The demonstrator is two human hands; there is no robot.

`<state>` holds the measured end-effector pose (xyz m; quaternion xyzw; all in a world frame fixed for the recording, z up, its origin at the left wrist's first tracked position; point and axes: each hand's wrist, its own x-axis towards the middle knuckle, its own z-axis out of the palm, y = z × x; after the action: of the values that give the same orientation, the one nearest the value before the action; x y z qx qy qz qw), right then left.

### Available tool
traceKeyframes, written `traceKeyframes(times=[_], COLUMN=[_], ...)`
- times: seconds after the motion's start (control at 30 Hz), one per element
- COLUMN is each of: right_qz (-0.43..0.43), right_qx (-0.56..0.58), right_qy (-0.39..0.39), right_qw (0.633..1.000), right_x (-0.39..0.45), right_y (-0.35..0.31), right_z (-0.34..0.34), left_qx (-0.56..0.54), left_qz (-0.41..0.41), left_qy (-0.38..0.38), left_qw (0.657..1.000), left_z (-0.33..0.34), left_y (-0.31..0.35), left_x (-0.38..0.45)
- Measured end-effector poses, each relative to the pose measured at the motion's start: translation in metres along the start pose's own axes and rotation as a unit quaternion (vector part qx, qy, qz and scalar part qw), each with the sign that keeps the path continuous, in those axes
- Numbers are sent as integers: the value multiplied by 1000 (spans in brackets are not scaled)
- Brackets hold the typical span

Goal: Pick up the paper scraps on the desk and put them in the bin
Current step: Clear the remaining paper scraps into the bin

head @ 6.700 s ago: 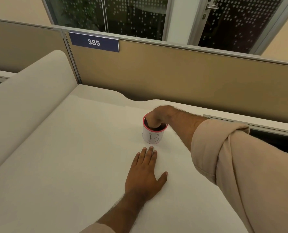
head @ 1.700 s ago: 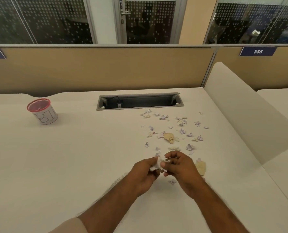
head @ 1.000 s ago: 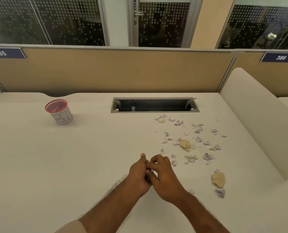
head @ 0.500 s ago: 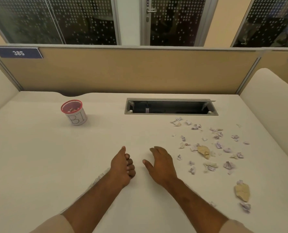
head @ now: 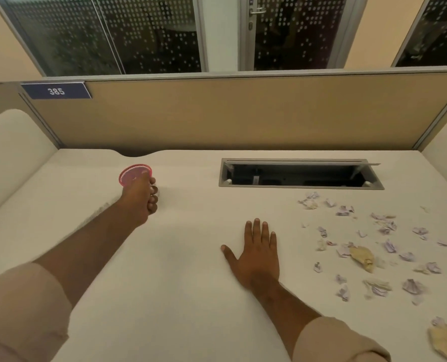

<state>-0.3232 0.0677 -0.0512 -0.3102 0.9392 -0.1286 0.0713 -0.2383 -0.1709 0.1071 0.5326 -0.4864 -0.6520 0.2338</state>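
Our left hand (head: 139,202), fingers clenched, presumably on scraps, reaches the bin (head: 135,174) at its twelve o'clock. Our right hand (head: 256,254) rests flat on the table (head: 180,296); remaining scraps (head: 374,246) lie at its three o'clock.

Small crumpled lilac-and-white paper scraps (head: 389,246), with a few larger tan pieces among them, lie scattered across the right side of my pale worktop (head: 180,283). The little red-rimmed white bin (head: 135,173) stands upright at far left.

Left hand (head: 140,202) reaches forward with fingers curled; right hand (head: 256,253) lies flat, fingers straight.
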Motion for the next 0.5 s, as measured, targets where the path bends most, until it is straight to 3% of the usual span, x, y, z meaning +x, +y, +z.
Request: traceKeyframes(times=[0.13,0.3,0.4,0.5], right_qz=[-3,-4,-3,1], right_qx=[-2,-6,-9,-12], right_qy=[4,12,13,13], right_qw=[1000,1000,1000,1000], right_x=[-1,-1,-1,0], right_y=[0,-2,-2,-2], right_z=[0,-1,-2,-2], left_qx=[64,238,374,505], left_qz=[33,38,87,123], left_qy=[38,66,26,-35], left_qw=[997,968,923,854], left_z=[-16,-26,-28,-24], left_y=[40,62,72,80], left_x=[46,95,111,112])
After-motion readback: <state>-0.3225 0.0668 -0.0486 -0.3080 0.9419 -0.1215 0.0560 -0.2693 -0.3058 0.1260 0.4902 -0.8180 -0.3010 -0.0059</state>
